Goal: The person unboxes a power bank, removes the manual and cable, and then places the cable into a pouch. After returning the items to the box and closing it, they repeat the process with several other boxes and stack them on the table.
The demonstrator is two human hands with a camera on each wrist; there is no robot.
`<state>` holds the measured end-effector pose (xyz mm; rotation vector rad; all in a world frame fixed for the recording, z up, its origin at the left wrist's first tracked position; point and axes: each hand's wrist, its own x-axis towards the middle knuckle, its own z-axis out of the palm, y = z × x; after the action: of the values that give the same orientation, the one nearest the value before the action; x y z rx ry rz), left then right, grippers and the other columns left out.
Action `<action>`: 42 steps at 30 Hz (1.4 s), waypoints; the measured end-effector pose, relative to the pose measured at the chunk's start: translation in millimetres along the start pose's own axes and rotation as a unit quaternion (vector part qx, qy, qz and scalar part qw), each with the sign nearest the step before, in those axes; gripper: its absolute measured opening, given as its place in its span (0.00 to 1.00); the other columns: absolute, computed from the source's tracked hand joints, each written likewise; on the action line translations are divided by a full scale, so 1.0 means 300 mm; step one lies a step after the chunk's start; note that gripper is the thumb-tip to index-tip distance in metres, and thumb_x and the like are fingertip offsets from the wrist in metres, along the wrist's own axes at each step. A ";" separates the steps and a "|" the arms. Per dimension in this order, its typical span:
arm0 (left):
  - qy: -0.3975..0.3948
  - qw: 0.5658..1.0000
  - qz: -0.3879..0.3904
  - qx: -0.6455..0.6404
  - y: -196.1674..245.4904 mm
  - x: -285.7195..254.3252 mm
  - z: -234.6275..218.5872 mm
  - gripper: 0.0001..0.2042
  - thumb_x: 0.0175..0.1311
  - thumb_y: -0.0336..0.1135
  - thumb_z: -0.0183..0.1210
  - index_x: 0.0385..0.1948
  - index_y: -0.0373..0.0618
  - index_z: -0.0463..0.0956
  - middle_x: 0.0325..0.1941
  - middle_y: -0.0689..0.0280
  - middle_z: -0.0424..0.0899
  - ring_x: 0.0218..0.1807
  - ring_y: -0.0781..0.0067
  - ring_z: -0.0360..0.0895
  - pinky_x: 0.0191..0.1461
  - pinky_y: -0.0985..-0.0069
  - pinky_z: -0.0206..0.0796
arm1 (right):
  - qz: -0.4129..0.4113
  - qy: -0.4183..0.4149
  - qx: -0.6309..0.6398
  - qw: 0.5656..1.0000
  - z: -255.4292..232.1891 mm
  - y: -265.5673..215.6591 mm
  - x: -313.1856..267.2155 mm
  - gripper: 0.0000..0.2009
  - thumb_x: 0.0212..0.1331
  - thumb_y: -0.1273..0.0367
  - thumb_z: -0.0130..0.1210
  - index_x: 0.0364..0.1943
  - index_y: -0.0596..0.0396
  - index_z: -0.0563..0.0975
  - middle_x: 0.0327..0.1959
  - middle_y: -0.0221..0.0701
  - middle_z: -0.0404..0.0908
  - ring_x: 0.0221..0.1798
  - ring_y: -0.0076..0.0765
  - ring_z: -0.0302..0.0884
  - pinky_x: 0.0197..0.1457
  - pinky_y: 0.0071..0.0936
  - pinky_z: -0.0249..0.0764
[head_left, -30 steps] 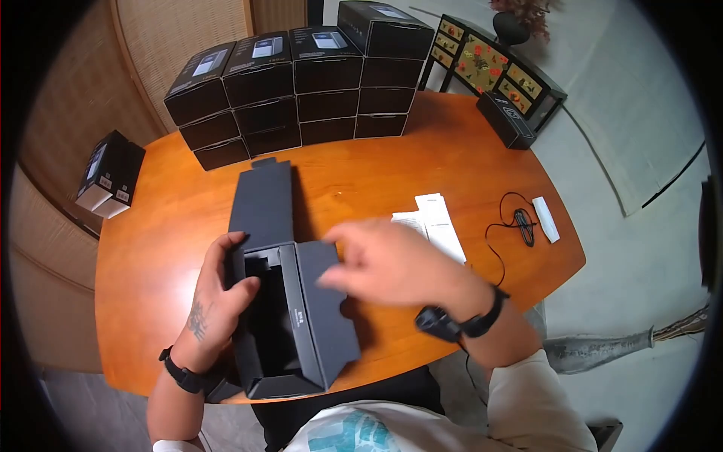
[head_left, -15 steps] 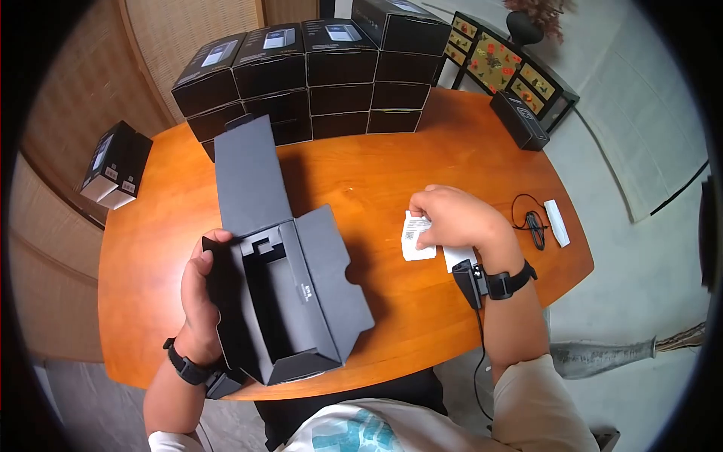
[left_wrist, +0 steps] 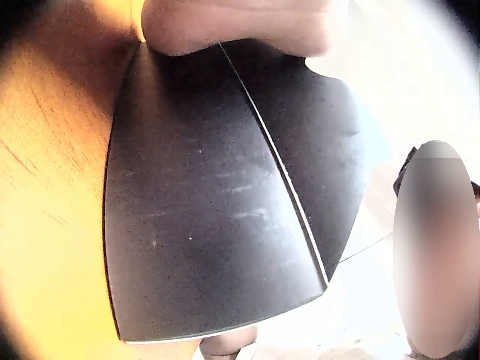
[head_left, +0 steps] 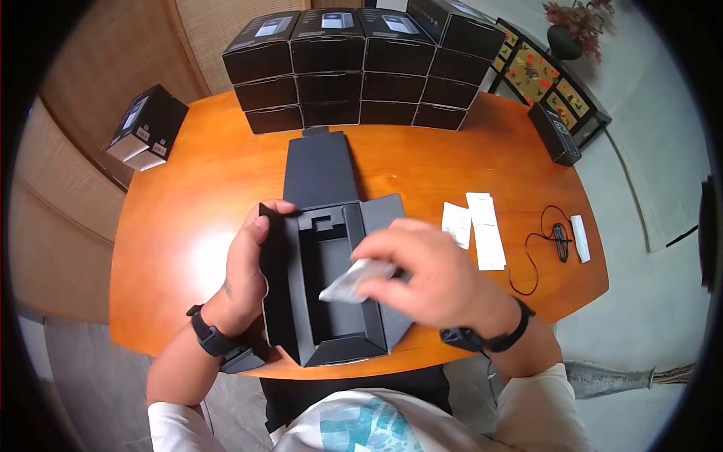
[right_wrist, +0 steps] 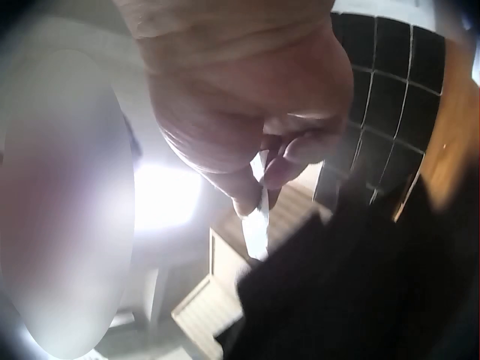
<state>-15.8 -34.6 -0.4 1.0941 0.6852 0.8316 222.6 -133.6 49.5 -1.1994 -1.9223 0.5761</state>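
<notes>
An open black box (head_left: 369, 320) lies on the table in front of me, its long lid flap folded back away from me. Inside it a black insert has a long recess (head_left: 331, 267). My left hand (head_left: 245, 267) grips the box's raised left flap near its far corner, thumb on the inner side; the left wrist view shows the box's dark outer side (left_wrist: 202, 202). Over the recess, my right hand (head_left: 429, 275) pinches a small crumpled whitish packet (head_left: 346, 285), blurred by motion. The packet (right_wrist: 256, 232) also shows between thumb and fingers in the right wrist view.
Printed white papers (head_left: 486, 230) lie right of the box, then a black cable (head_left: 560, 242) and a white strip (head_left: 580, 239). Stacked black boxes (head_left: 327, 94) line the table's back. More boxes stand at far left (head_left: 148, 128) and far right (head_left: 553, 134).
My right hand went from the box to the papers, then came back over the box with the whitish packet. The left hand stays on the box, whose raised flap now leans over the table.
</notes>
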 end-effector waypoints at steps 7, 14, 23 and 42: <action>-0.027 0.999 0.001 0.027 0.018 -0.008 0.014 0.20 0.77 0.48 0.39 0.58 0.47 0.70 0.55 0.61 0.80 0.56 0.70 0.77 0.63 0.71 0.69 | -0.064 -0.131 -0.168 0.975 0.085 -0.004 0.008 0.26 0.51 0.64 0.72 0.56 0.44 0.78 0.39 0.28 0.82 0.48 0.38 0.76 0.56 0.39 0.66; -0.035 0.999 0.002 0.034 0.022 -0.013 0.011 0.20 0.77 0.48 0.39 0.58 0.46 0.70 0.54 0.62 0.80 0.54 0.73 0.77 0.62 0.73 0.69 | 0.027 0.110 -0.257 0.960 -0.198 0.089 0.012 0.21 0.51 0.67 0.71 0.50 0.56 0.80 0.49 0.42 0.83 0.53 0.51 0.80 0.59 0.44 0.75; -0.019 0.997 0.024 0.075 0.023 -0.015 0.008 0.21 0.76 0.50 0.40 0.57 0.46 0.71 0.52 0.64 0.80 0.53 0.74 0.76 0.60 0.75 0.66 | 0.407 -0.067 -0.344 0.844 -0.356 0.322 -0.070 0.32 0.45 0.64 0.75 0.55 0.67 0.77 0.55 0.53 0.79 0.59 0.55 0.78 0.64 0.39 0.74; -0.017 0.998 0.002 0.066 0.035 -0.021 0.025 0.22 0.75 0.52 0.41 0.56 0.46 0.70 0.50 0.64 0.80 0.52 0.73 0.76 0.59 0.75 0.67 | 0.353 0.026 -0.293 0.888 -0.357 0.279 -0.069 0.19 0.54 0.75 0.68 0.51 0.64 0.79 0.47 0.48 0.85 0.53 0.55 0.83 0.59 0.40 0.78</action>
<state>-15.4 -41.0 12.3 1.2269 0.7178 0.7769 359.0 -117.1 45.4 -2.3216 -1.6153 0.3035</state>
